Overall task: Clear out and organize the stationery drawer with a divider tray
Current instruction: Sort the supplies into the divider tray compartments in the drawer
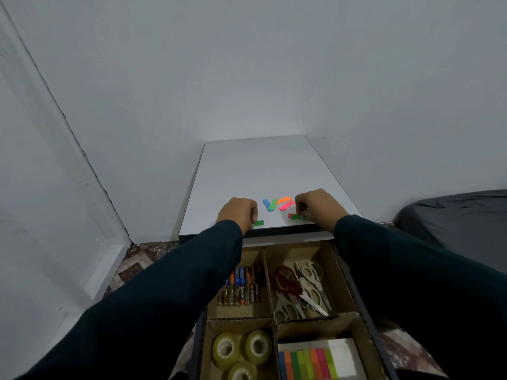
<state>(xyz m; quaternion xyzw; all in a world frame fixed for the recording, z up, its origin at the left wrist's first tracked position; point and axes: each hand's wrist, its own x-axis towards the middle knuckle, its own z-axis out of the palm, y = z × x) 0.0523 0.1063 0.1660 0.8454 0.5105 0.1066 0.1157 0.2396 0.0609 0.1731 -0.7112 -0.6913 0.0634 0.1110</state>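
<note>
**Head view: both hands at the sticky flags on the tabletop**

Head view: I see my left hand (238,212) curled, pinching a green flag (258,223) at 6 o'clock of the white tabletop (255,171). My right hand (318,208) pinches a red-green flag (294,216). Loose flags (277,203) lie between them. The cardboard divider tray (270,286) sits in the open drawer below.

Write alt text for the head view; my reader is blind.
Both hands, left hand and right hand, pick up coloured sticky tabs on a white tabletop. Below, a drawer's cardboard tray holds batteries, scissors and tape rolls.
</note>
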